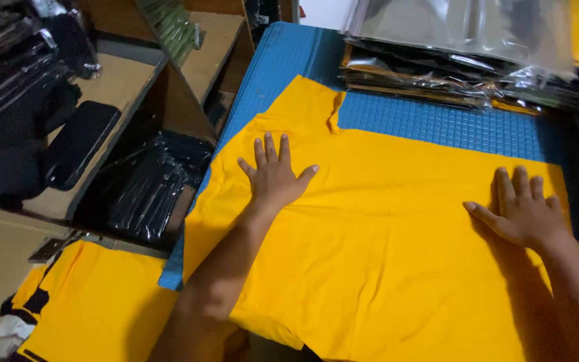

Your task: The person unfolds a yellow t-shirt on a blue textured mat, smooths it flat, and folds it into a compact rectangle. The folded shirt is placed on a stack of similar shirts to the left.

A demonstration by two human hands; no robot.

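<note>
While smooth yellow fabric (383,248) covers the ridged blue mat (430,121), left hand (275,177) and right hand (523,211) press flat, fingers spread, gripping nothing.

Plain yellow shirt (383,234), blue gridded mat (437,121)

Blue mat (430,121) w/ stacked plastic-bagged garments (464,67) at back, black phone (82,144) on shelf (122,80) at left.

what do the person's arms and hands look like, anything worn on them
Both forearms are bare as far as the view reaches: no sleeves in sight. The left hand and right hand wear no gloves, and no rings, watch or bracelets show. Fingernails look short and unpainted.
</note>
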